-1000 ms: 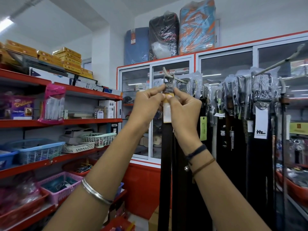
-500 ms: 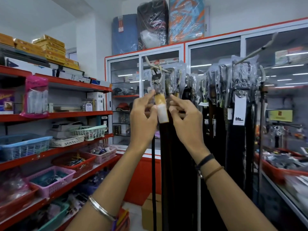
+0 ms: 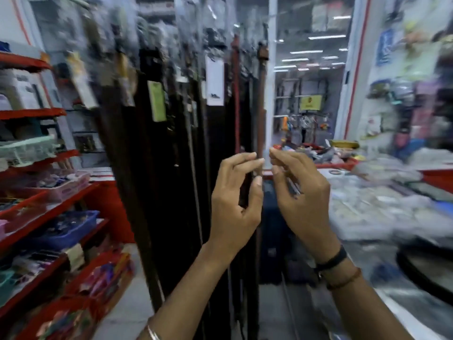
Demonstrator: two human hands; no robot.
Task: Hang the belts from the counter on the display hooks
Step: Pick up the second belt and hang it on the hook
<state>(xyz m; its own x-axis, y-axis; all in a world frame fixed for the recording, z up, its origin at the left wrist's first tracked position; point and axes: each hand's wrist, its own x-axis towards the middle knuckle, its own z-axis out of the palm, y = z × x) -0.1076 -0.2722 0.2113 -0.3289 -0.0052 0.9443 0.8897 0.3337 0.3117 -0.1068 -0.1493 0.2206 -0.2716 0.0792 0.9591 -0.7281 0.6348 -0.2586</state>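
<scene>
Both hands have dropped from the hook level of half a second ago, and the view has swung right toward the counter. Left hand (image 3: pixel 234 192), nearest, is half curled with thumb and fingers apart, holding nothing that can be made out; a thin dark strap runs just behind its fingertips, and contact cannot be confirmed. Right hand (image 3: pixel 297 192) is likewise loosely curled and empty, fingertips near those of the left.

Behind the hands, long dark leather belts with paper tags (image 3: pixel 171 143) hang in a close row, buckle ends up in clear wrap; the belt just handled is judged to be among them, so that one counts as hung. Beyond, at the right edge, the cluttered glass-topped shop counter (image 3: pixel 367 204) carries pale wrapped goods; further belts are judged to lie there, so more remain.

Motion blur smears the whole frame: the hooks are not distinguishable, and the counter items cannot be identified
</scene>
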